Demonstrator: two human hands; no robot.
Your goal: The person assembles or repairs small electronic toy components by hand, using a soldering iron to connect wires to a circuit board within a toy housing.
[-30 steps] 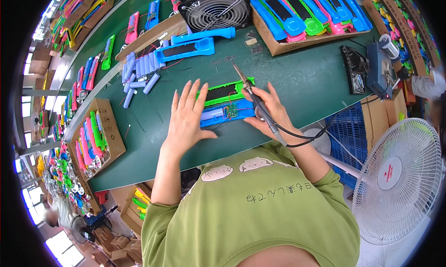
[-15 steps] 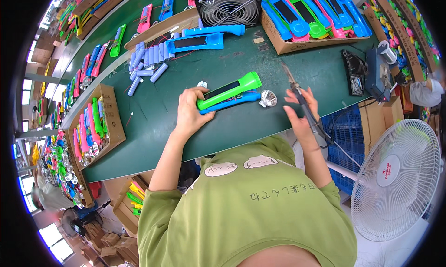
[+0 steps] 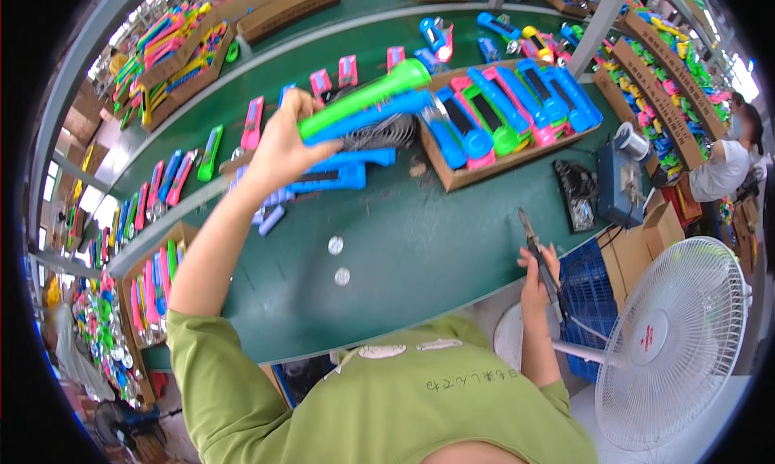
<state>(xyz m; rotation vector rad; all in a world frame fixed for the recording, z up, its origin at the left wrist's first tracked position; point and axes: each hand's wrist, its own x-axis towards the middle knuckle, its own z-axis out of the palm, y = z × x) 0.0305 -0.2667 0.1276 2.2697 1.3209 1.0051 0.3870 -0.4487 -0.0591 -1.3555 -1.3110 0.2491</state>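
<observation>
- L hand (image 3: 282, 141) — fingers clasped round green casing (image 3: 367, 99) + blue casing (image 3: 375, 115), held up over tabletop's (image 3: 436, 254) far-left side.
- R hand (image 3: 539, 277): fingers round soldering iron (image 3: 536, 250), near-right edge.
- Step, prob.: shifting the pair; next calls for firm L grip, iron tip clear.

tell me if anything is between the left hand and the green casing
Nothing visible stands between them: the left hand is closed on the green casing, with a blue casing held alongside it.
</observation>
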